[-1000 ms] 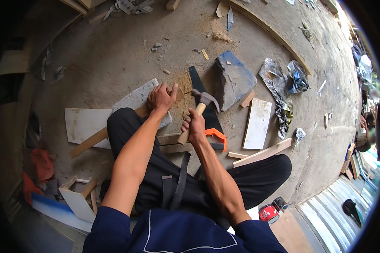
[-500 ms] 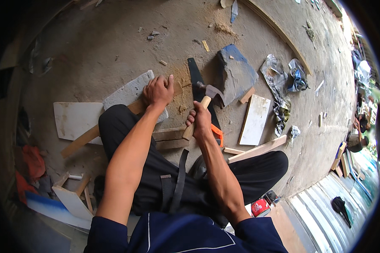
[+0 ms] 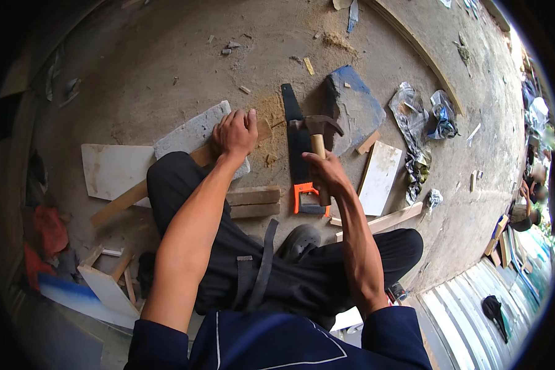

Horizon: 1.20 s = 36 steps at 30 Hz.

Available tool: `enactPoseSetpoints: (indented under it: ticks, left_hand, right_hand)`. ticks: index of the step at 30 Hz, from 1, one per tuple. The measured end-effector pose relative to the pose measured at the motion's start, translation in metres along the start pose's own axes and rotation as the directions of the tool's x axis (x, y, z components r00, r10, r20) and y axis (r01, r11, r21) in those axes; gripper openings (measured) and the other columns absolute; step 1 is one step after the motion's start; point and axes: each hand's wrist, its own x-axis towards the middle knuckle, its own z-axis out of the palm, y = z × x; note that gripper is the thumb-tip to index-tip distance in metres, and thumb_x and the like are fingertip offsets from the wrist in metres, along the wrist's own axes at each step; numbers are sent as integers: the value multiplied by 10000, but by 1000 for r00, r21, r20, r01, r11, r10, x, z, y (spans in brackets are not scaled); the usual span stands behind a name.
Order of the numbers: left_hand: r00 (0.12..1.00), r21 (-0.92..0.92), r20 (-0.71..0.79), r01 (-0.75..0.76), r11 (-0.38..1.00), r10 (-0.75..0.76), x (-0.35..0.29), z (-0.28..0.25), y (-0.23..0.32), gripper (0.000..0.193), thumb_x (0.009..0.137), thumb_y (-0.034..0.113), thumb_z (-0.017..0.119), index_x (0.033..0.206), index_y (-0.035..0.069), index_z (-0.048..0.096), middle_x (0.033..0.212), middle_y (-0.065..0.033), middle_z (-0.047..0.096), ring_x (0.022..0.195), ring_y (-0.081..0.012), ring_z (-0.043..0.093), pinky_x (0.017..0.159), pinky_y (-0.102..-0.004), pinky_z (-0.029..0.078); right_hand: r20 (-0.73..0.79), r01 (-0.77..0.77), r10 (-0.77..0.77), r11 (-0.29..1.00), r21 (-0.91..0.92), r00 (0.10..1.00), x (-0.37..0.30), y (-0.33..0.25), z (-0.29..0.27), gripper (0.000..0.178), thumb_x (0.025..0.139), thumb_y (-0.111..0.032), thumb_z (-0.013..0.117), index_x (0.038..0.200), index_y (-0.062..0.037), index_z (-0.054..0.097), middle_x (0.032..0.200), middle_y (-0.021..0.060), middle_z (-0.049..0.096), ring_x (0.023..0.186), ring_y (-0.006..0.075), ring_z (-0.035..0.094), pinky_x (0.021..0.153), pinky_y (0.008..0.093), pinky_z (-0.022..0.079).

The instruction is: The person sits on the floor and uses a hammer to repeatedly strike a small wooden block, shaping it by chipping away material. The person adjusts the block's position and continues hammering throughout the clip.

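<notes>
My left hand is closed over a long wooden strip, pressing it onto a pale grey block. The strip runs under my left knee, and its far end sticks out past my fingers. A thin, nail-like piece projects from that end. My right hand grips the wooden handle of a claw hammer, its metal head raised beyond my fist and apart from the strip. Flat on the floor, partly behind the hammer, lies a handsaw with an orange and black handle.
A blue-grey block stands right of the saw. Around it are a white board, crumpled plastic and wood offcuts. Another white board lies left. Sawdust covers the floor beyond my hands. Corrugated metal sheeting is at lower right.
My right hand has swung the hammer to the right, away from the strip's end, uncovering the saw's handle. My left hand keeps its hold on the strip.
</notes>
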Motion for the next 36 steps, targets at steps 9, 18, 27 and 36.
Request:
enactPoseSetpoints:
  ticks: [9,18,27,36]
  left_hand:
    - [999,14,19,29,999,-29,1,1,5,385,954,411,461,765,96,575,853,-87,636,898,-304,592,795,-454,400]
    - [999,73,35,12,997,-15,2,-4,4,381,947,393,488,755,75,571,796,-100,634,822,-327,608,719,-468,436]
    - [999,99,9,-45,994,45,1,-9,4,361,957,360,486,753,73,564,764,-103,620,791,-334,604,685,-464,447]
    - [997,102,0,-72,992,72,0,-3,4,349,950,344,498,758,64,578,769,-110,625,792,-336,605,684,-465,449]
  right_hand:
    - [-262,156,-90,958,241,961,16,-27,-19,265,882,-258,663,854,-99,453,589,-14,418,425,118,425,374,300,381]
    - [-103,139,-130,987,84,986,26,-58,-33,246,898,-253,646,820,-91,477,587,-30,417,426,102,421,368,275,356]
    - [39,72,-69,996,-60,997,14,-46,-28,254,878,-234,659,816,-93,457,574,-12,453,420,109,456,352,280,382]
    - [134,-5,15,997,-74,991,30,-9,-20,217,878,-222,631,848,-62,487,592,-9,467,434,114,459,373,287,398]
